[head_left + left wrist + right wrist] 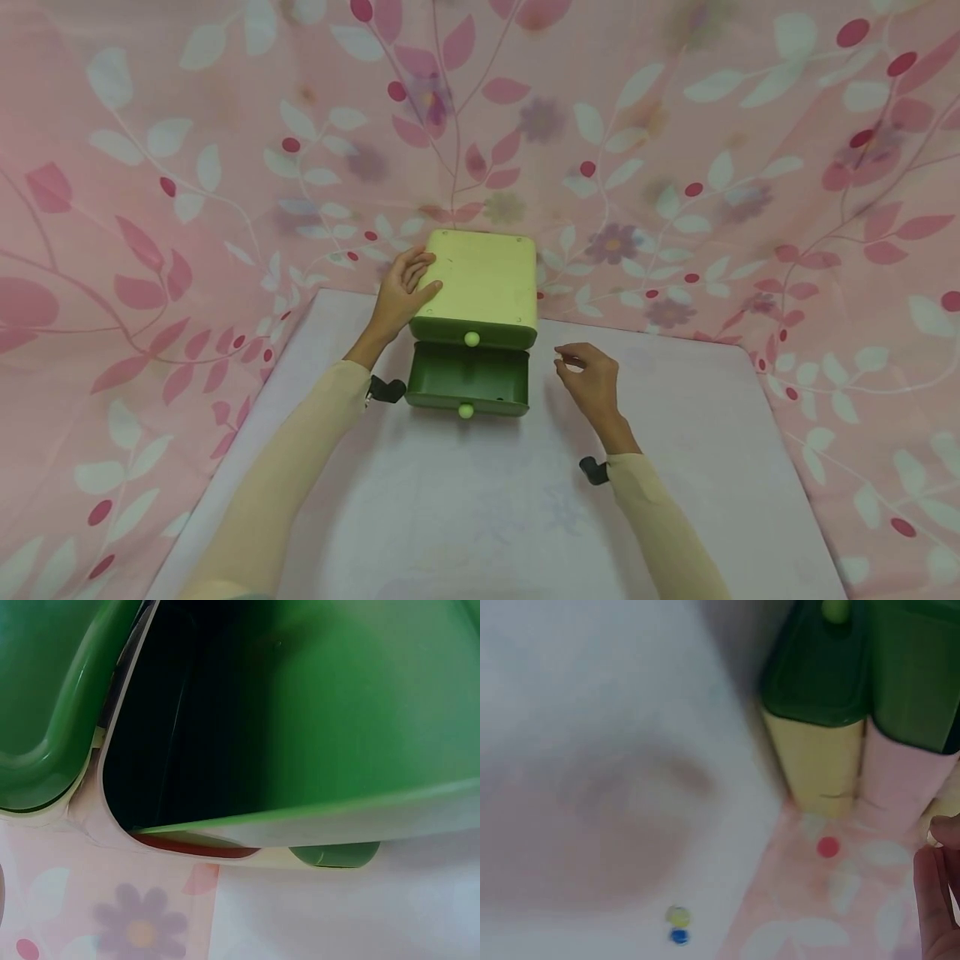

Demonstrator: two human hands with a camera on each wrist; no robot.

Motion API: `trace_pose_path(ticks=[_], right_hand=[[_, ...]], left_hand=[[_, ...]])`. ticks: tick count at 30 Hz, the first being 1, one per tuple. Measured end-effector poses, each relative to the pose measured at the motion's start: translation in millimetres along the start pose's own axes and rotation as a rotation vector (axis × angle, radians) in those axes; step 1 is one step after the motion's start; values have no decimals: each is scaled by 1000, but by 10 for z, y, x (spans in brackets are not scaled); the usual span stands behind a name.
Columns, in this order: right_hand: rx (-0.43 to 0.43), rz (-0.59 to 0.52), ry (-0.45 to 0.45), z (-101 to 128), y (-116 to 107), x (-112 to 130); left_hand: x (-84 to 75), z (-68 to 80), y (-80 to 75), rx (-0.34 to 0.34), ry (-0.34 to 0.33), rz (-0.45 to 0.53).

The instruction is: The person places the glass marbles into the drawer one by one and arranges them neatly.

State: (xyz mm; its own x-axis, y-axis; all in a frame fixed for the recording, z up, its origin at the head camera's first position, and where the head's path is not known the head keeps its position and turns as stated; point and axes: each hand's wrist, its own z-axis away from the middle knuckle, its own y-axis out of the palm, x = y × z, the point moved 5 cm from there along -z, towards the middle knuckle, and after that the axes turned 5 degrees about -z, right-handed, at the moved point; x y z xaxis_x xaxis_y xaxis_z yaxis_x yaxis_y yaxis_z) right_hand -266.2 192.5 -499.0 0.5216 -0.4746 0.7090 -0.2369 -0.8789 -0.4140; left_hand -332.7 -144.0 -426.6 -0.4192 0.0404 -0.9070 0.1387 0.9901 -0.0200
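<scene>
Drawer [467, 385] of the small green cabinet [482, 279] already pulled out; left hand [403, 292] rests flat against cabinet's side, right hand [591, 379] beside it, fingers loosely curled, empty.

Blurred throughout. At top right, a green drawer [817, 671] with a pale knob [835, 609] at the upper edge, standing on a yellow base [814, 761]; just beside it, further right, a second green front [915, 667] above a pinkish panel [900, 780]. Below these, pink floral cloth [832, 900] with a red dot. Left and centre filled by a white tabletop [592, 712]. Near the bottom, a small yellow bead [677, 916] touching a blue bead [679, 937]. At the lower right edge, fingertips [937, 900] of the right hand [939, 896], slightly bent, holding nothing visible.
</scene>
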Motion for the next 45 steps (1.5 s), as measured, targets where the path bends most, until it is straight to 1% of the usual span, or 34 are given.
trace_pose_path(ticks=[6,13,20,26,33,38,45], right_hand=[[36,-49,-26,-40,84,238],[83,-58,-95,-37,193,377],[125,-89,-115,-1,286,436],[154,-138,-126,15,364,495],[212,-163,-142,49,513,556],[273,-154,-144,70,628,592],[347,-113,-107,73,726,626]], left_hand=[[10,8,-3,7,9,-10],[0,11,-10,3,-1,-23],[-14,13,-13,3,4,-18],[2,13,-20,14,11,-6],[10,5,-30,9,15,-9],[43,-9,-31,7,10,-11],[55,-15,-27,12,15,-11]])
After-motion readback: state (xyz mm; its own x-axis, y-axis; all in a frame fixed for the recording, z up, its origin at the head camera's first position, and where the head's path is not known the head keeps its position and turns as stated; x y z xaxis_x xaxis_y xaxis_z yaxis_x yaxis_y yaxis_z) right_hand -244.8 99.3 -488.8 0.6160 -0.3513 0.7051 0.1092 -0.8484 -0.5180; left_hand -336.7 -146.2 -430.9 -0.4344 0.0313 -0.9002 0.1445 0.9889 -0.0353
